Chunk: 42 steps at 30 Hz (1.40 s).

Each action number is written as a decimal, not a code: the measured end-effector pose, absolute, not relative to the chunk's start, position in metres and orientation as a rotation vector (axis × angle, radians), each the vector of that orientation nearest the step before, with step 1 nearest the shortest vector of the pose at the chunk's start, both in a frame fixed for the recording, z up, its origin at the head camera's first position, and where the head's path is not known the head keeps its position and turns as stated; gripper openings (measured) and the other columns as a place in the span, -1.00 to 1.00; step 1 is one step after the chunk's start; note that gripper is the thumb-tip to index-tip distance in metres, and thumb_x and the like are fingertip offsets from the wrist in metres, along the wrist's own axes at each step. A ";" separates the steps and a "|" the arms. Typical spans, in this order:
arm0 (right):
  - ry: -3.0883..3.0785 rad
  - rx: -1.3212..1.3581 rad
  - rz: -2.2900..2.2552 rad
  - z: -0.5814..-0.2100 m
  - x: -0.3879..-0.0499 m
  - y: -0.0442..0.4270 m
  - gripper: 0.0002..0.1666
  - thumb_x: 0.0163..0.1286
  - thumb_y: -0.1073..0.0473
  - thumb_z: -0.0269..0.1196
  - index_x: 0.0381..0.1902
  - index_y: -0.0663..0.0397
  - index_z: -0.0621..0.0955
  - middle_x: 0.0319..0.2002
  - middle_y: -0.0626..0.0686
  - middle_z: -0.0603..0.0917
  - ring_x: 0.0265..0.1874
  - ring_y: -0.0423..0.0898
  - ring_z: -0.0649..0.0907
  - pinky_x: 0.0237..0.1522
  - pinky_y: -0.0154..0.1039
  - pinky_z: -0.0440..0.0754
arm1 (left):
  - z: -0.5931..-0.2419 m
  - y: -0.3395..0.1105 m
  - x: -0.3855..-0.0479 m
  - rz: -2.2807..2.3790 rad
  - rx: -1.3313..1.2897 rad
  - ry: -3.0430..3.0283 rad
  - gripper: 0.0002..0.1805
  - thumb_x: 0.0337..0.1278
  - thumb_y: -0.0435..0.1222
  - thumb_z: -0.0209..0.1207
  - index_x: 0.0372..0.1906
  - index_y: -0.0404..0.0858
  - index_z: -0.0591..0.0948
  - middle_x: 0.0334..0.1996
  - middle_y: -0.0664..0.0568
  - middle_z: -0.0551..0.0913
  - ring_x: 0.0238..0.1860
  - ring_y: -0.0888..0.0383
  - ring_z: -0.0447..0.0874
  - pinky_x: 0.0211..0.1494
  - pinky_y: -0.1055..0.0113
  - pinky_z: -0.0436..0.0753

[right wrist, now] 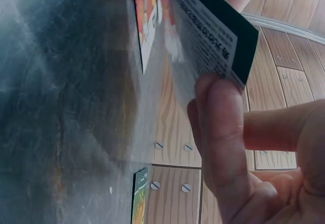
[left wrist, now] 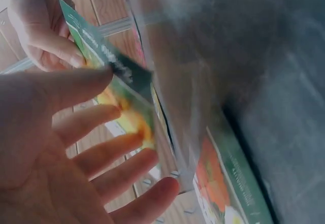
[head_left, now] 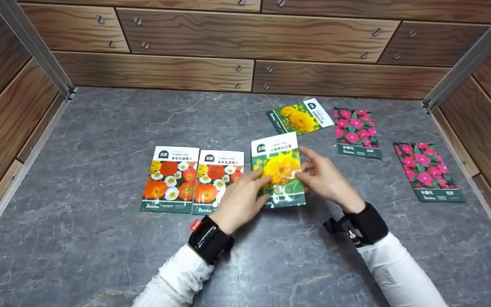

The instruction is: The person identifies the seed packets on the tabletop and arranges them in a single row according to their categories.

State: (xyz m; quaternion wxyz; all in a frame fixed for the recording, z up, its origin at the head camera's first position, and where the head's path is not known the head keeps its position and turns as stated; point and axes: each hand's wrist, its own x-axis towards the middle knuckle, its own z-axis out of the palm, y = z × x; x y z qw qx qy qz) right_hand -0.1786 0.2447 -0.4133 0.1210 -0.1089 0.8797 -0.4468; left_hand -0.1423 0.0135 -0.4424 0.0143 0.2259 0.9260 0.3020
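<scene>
1. Yellow packet [head_left: 280,166] is held raised and tilted above the grey table [head_left: 100,243], printed front up, to the right of the poppy pair.
2. Right hand [head_left: 324,177] grips it by the right edge, thumb on the front and fingers curled against the back.
3. Left hand [head_left: 241,200] reaches over its left side with fingers loosely extended and spread, the thumb at the lower edge; it steadies rather than clenches, and how firmly it presses I cannot tell.
4. Left poppy packet [head_left: 169,179] and right poppy packet [head_left: 215,170] lie side by side; the left hand covers part of the right one.
5. Second yellow packet [head_left: 300,118] lies askew behind, with near pink packet [head_left: 428,170] and far pink packet [head_left: 357,131] farther right.
6. Step in hand, as I judge it: positioning the packet with both hands beside the poppy pair.
7. Next move, probably: level it, lower it clear of the right poppy packet, square its edge to the pair, then release the right-hand pinch.
</scene>
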 end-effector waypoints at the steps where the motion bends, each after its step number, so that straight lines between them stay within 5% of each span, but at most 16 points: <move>1: 2.570 -0.325 -1.290 -0.414 -0.178 0.244 -0.10 0.48 0.40 0.22 0.62 0.49 0.07 -0.25 0.34 0.73 -0.57 -0.23 0.64 -0.45 -0.29 0.77 | -0.443 0.014 -0.142 0.889 0.727 2.877 -0.46 0.38 -0.19 0.32 0.40 -0.22 0.59 0.49 -0.25 0.50 0.44 -0.21 0.58 0.46 -0.06 0.63; 10: 2.667 -0.376 -0.960 -0.427 -0.175 0.238 -0.06 0.46 0.28 0.30 0.62 0.46 0.12 -0.30 0.22 0.76 -0.64 -0.24 0.58 -0.54 -0.33 0.61 | -0.447 0.016 -0.140 0.612 0.815 2.857 -0.50 0.37 -0.12 0.34 0.31 -0.25 0.65 0.40 -0.26 0.60 0.35 -0.17 0.67 0.46 -0.09 0.62; 15: 2.797 -0.466 -0.697 -0.434 -0.173 0.237 -0.14 0.36 0.13 0.44 0.46 0.46 0.39 -0.35 0.12 0.74 -0.49 -0.14 0.59 -0.38 -0.26 0.54 | -0.450 0.016 -0.139 0.520 0.826 2.880 -0.57 0.31 -0.14 0.38 0.20 -0.20 0.71 0.30 -0.17 0.67 0.29 -0.11 0.70 0.41 -0.10 0.65; 19: 2.809 -0.438 -0.532 -0.435 -0.171 0.235 -0.18 0.34 0.02 0.46 0.40 0.36 0.48 -0.01 0.29 0.72 -0.09 0.17 0.71 -0.01 0.06 0.70 | -0.452 0.016 -0.138 0.486 0.822 2.884 -0.57 0.29 -0.12 0.40 0.18 -0.19 0.72 0.28 -0.14 0.67 0.32 -0.11 0.66 0.40 -0.11 0.65; 23: 2.791 -0.423 -0.472 -0.432 -0.168 0.233 -0.01 0.34 -0.08 0.46 0.55 0.29 0.36 0.47 0.39 0.44 0.45 0.36 0.48 0.46 0.36 0.47 | -0.452 0.016 -0.139 0.488 0.808 2.880 -0.56 0.30 -0.09 0.40 0.18 -0.19 0.73 0.29 -0.15 0.66 0.35 -0.12 0.64 0.38 -0.13 0.67; 30: 2.671 -0.519 -0.385 -0.432 -0.166 0.233 0.00 0.39 -0.12 0.42 0.59 0.25 0.33 0.67 0.36 0.15 0.63 0.37 0.25 0.62 0.32 0.28 | -0.450 0.016 -0.139 0.471 0.797 2.862 -0.53 0.32 -0.07 0.38 0.23 -0.17 0.70 0.36 -0.16 0.62 0.43 -0.16 0.57 0.45 -0.16 0.62; 42: 2.662 -0.601 -0.354 -0.435 -0.164 0.233 -0.01 0.44 -0.12 0.38 0.60 0.28 0.29 0.67 0.38 0.12 0.64 0.36 0.23 0.65 0.29 0.26 | -0.447 0.012 -0.139 0.437 0.808 2.856 -0.53 0.31 -0.06 0.38 0.22 -0.17 0.69 0.35 -0.14 0.62 0.44 -0.17 0.53 0.45 -0.17 0.61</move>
